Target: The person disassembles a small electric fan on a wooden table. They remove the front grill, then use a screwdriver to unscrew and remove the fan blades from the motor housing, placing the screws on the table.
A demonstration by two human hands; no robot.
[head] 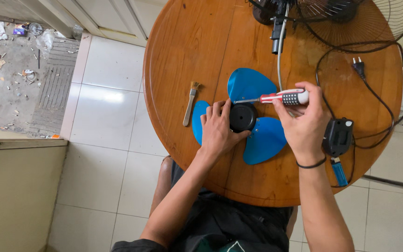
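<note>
A blue three-bladed fan blade [262, 140] with a black round hub [242, 116] lies on the round wooden table [197, 51]. My left hand [218, 128] rests on one blade and presses its fingers against the hub's left side. My right hand [304, 119] grips a screwdriver [283, 97] with a red and white handle. Its metal shaft points left, with the tip over the upper blade near the hub.
A small paintbrush [190, 103] lies left of the blade. A black plastic part [337, 136] and a blue lighter [339, 171] sit right of my right hand. A black cord with plug [359, 66] and a fan's wire grille [350, 23] occupy the table's far right. Tiled floor lies to the left.
</note>
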